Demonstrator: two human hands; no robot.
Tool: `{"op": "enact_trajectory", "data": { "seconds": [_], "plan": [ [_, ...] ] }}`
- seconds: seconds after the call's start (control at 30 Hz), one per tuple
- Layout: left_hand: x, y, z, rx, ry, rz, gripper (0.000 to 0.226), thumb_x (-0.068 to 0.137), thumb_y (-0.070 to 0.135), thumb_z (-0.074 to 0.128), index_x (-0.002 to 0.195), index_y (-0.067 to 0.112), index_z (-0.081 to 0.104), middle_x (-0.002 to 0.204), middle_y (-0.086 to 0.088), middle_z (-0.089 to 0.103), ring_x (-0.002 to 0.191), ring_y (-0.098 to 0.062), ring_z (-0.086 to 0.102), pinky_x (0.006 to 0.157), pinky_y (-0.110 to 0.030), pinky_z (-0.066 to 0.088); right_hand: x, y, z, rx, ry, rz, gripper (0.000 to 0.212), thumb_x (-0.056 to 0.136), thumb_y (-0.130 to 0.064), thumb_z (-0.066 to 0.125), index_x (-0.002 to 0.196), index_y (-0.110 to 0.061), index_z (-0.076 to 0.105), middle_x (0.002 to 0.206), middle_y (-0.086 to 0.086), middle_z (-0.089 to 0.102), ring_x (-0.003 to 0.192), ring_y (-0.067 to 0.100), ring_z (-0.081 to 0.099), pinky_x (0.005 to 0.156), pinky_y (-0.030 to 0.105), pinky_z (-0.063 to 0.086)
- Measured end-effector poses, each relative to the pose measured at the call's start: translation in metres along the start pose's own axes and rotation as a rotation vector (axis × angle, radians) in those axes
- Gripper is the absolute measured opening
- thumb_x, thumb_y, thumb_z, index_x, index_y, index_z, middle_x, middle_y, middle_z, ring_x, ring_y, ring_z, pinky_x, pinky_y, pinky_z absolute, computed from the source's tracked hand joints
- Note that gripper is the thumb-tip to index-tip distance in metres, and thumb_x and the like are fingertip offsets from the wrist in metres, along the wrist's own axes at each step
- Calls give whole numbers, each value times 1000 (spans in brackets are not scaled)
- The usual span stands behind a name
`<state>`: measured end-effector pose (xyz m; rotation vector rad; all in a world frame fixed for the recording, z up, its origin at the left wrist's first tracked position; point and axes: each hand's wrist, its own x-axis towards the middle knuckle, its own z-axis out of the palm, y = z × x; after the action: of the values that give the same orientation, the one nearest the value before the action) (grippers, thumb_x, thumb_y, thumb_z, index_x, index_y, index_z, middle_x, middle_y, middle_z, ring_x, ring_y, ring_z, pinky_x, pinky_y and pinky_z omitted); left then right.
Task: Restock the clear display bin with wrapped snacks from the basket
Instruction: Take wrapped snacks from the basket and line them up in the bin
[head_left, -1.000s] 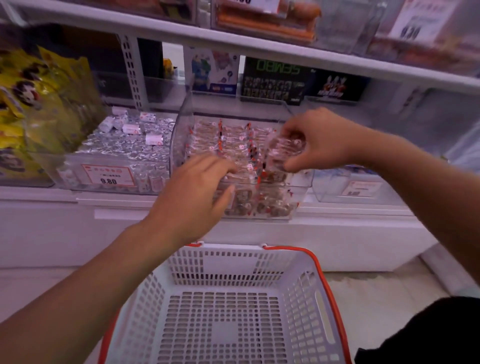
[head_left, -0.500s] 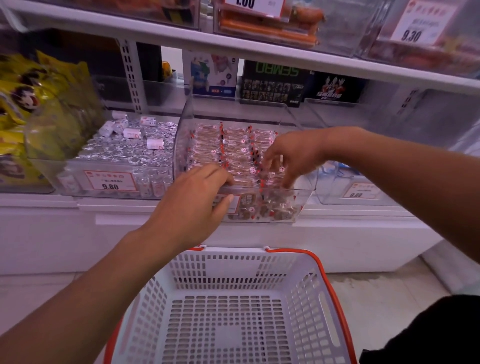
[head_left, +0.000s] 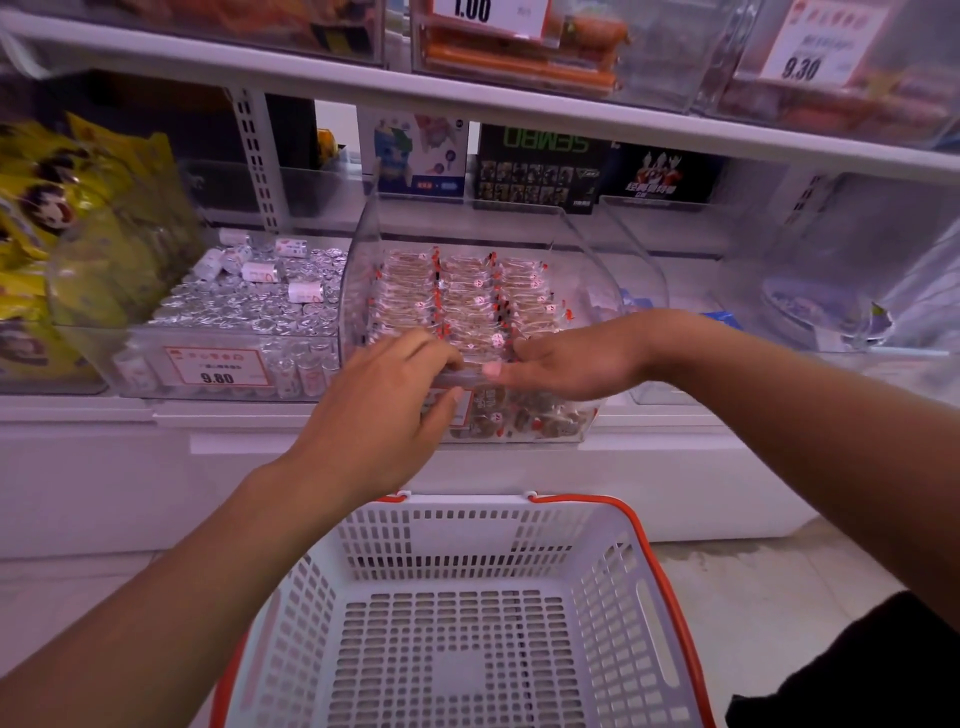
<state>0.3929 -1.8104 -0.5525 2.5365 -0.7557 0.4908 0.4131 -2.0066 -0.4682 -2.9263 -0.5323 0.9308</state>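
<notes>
The clear display bin (head_left: 597, 244) stands on the middle shelf, filled with neat rows of wrapped snacks (head_left: 467, 296) in clear wrappers with red ends. My left hand (head_left: 384, 410) reaches over the bin's front rim, with fairly straight fingers lying on the front row and the thumb against the front wall. My right hand (head_left: 566, 364) is low at the front right of the bin. Its thumb stretches along the rim and its fingers press down among the front snacks, partly hidden. The white basket (head_left: 618, 571) with orange handles sits below me and holds no snacks.
Left of the bin stands another clear bin of silver-wrapped rolls (head_left: 244, 306) with a 9.80 price tag. Yellow snack bags (head_left: 78, 218) fill the far left. An upper shelf (head_left: 467, 104) overhangs the bins. Clear bins (head_left: 810, 291) stand to the right, and toy boxes (head_left: 540, 166) behind.
My right hand came down from the back right of the bin, where it held a snack, to the front row. My left hand slid slightly forward over the rim.
</notes>
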Motion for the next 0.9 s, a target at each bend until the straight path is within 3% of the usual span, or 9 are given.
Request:
{"op": "enact_trajectory", "data": {
  "seconds": [0.2,0.33,0.43,0.53,0.6,0.67,0.7,0.83,0.9],
  "plan": [
    [-2,-3,1,6,22,-24,26,97,30,52,120,18,58,115,3,56,105,-18,51,89,-38,46,18,4,10,88,350,39,97,86,-79,9,155,-12,19,164,14,11,152,28,5,122,52,10],
    [-3,-7,-1,29,71,-66,21,97,29,55,114,18,59,113,2,57,103,-20,52,85,-38,47,30,4,12,328,95,-39,75,90,-75,7,155,-37,13,165,2,1,151,23,-2,117,49,-3],
    [-3,-6,-1,14,93,-85,17,96,31,58,107,18,59,107,4,55,99,-18,51,80,-38,49,43,6,5,389,-15,-93,73,91,-74,9,155,-39,15,164,-2,12,149,27,20,114,38,13],
    [-2,-7,-2,-12,112,-92,14,94,32,61,100,19,59,100,6,51,95,-16,51,77,-37,49,66,8,-3,126,213,-114,73,93,-72,11,142,-30,45,148,4,44,136,22,41,114,45,23],
    [-2,-7,-3,-40,115,-99,15,93,34,62,97,20,59,97,7,50,91,-15,51,75,-38,49,85,13,-2,-75,411,-54,71,92,-74,14,146,-35,36,156,2,32,145,27,25,117,55,14],
    [-1,-8,-4,-56,111,-98,15,92,35,63,94,21,58,96,6,50,87,-15,52,73,-38,50,103,18,6,-128,403,-13,78,88,-79,11,155,-39,3,165,-2,-1,151,29,-7,118,61,-2],
    [-1,-9,-5,-63,106,-93,15,92,35,63,94,21,58,95,6,51,86,-15,53,72,-38,50,111,20,10,-105,378,-13,80,86,-81,7,154,-40,-5,165,-4,-6,151,28,-11,118,61,-3],
    [0,-9,-8,-49,70,-62,12,94,31,63,92,19,58,93,5,58,87,-18,53,74,-40,49,124,25,14,-47,397,-24,85,80,-84,-2,153,-42,-8,165,-5,-5,152,24,-8,119,56,-3],
    [1,-9,-10,6,55,-42,13,95,32,61,92,19,58,92,4,61,87,-20,53,73,-38,46,113,25,9,141,371,-59,81,86,-80,1,155,-38,4,165,-4,5,151,23,7,118,51,3]
  ]
}}
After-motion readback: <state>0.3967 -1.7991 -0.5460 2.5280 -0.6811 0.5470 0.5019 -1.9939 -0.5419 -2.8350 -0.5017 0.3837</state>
